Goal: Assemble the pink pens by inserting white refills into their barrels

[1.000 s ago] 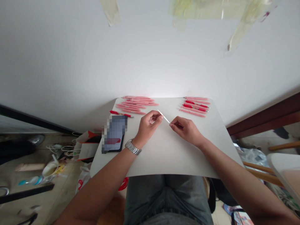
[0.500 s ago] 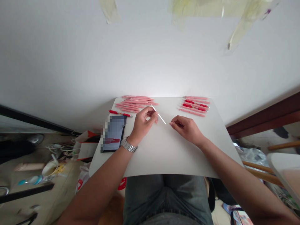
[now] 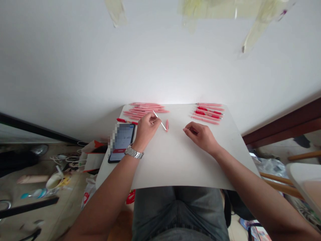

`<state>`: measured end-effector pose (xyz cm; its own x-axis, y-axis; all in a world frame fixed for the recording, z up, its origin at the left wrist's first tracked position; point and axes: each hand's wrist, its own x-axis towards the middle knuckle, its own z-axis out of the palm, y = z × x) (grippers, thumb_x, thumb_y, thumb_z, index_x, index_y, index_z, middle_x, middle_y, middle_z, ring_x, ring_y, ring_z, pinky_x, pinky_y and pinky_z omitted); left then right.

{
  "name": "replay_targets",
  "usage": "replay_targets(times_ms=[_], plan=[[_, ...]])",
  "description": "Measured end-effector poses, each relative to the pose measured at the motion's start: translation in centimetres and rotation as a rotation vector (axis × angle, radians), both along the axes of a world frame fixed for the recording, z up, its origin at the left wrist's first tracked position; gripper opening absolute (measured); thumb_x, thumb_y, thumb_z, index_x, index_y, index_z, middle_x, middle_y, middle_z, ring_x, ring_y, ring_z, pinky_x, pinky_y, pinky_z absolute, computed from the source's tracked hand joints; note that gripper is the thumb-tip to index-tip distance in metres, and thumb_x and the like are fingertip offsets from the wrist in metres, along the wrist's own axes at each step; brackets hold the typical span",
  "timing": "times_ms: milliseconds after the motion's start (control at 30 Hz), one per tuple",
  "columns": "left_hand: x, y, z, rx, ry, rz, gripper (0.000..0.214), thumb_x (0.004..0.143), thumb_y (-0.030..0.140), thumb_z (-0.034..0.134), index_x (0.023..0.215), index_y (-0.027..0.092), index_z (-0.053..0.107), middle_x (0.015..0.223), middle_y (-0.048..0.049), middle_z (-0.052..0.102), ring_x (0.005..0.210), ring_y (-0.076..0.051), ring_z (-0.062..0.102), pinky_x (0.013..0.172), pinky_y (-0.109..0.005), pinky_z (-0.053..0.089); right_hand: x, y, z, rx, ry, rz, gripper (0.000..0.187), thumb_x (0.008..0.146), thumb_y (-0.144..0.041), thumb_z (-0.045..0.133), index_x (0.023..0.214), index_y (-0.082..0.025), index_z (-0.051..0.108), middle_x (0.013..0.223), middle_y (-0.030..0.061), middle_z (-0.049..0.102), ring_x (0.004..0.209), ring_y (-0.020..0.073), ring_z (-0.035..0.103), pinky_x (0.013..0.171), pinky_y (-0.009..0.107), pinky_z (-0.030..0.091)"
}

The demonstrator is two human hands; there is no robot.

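My left hand (image 3: 148, 126) pinches a thin white pen refill (image 3: 159, 120), which slants down to the right above the table. Just beyond its lower end, a short pink pen barrel piece (image 3: 167, 124) lies on the tabletop. My right hand (image 3: 198, 134) is closed, thumb against fingers, over the right half of the table; whatever it pinches is too small to make out. Behind my left hand is a pile of pink pens (image 3: 146, 107). A row of pink pens (image 3: 205, 122) lies at the back right, with two red pens (image 3: 208, 114) among them.
A phone (image 3: 121, 142) lies at the left edge of the white table (image 3: 173, 167), with a red pen (image 3: 121, 119) just behind it. The wall (image 3: 160, 67) rises directly behind the table. Bags, cables and a bottle (image 3: 37, 193) are on the floor at left.
My left hand has moved left with the refill, away from the pink barrel piece, which now shows fully on the table. My right hand has barely moved.
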<state>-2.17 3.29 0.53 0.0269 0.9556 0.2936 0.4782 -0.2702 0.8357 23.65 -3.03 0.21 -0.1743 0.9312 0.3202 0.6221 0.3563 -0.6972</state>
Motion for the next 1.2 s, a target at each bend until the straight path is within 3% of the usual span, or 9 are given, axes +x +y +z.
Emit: replay_targets(times_ms=[300,367,500,767,933,1200], plan=[[-0.3,0.0,0.1,0.0,0.141,0.029,0.009,0.086,0.028,0.063,0.085,0.02,0.067,0.082,-0.0001,0.073,0.078,-0.018,0.068,0.072,-0.028,0.048,-0.1,-0.2,0.4,-0.006,0.032,-0.029,0.016,0.1,-0.036,0.058,0.093,-0.023,0.064,0.063,-0.0044,0.051,0.058,0.0127,0.042,0.059,0.028,0.036],[-0.2,-0.1,0.0,0.0,0.198,0.024,0.01,0.087,0.029,0.063,0.085,0.021,0.068,0.083,-0.0013,0.074,0.078,-0.018,0.069,0.073,-0.029,0.048,-0.1,-0.1,0.4,-0.004,0.059,-0.06,0.01,0.099,-0.03,0.057,0.1,-0.023,0.064,0.067,-0.0036,0.056,0.059,0.0133,0.044,0.061,0.027,0.038],[0.0,-0.5,-0.1,-0.007,0.285,0.012,0.01,0.088,0.031,0.065,0.085,0.022,0.068,0.083,-0.0012,0.076,0.074,-0.018,0.069,0.07,-0.029,0.047,0.1,0.1,0.4,0.007,0.114,-0.062,0.018,0.1,-0.024,0.051,0.114,-0.022,0.062,0.086,0.0012,0.07,0.065,0.0148,0.051,0.067,0.029,0.043],[0.4,-1.0,-0.2,-0.034,0.371,0.016,0.017,0.087,0.037,0.067,0.077,0.023,0.064,0.075,-0.0003,0.074,0.066,-0.017,0.065,0.063,-0.029,0.04,0.1,0.2,-0.2,-0.049,0.216,-0.013,0.02,0.11,-0.039,0.04,0.115,-0.025,0.054,0.094,0.0027,0.071,0.06,0.0133,0.055,0.063,0.03,0.045],[0.7,-1.1,-0.2,-0.05,0.391,0.009,0.028,0.088,0.047,0.068,0.075,0.023,0.063,0.073,-0.0008,0.073,0.064,-0.017,0.061,0.059,-0.029,0.034,0.0,0.0,-0.1,-0.103,0.219,-0.02,0.021,0.109,-0.047,0.042,0.114,-0.027,0.047,0.09,0.0001,0.072,0.049,0.0111,0.053,0.058,0.029,0.045],[1.0,-0.9,-0.8,0.005,0.37,-0.003,0.04,0.089,0.052,0.069,0.065,0.024,0.055,0.06,0.0009,0.065,0.053,-0.016,0.052,0.055,-0.03,0.027,-0.1,-0.1,0.3,-0.165,0.204,-0.036,0.026,0.106,-0.052,0.049,0.112,-0.026,0.049,0.086,0.0008,0.074,0.046,0.0113,0.05,0.053,0.028,0.044]])
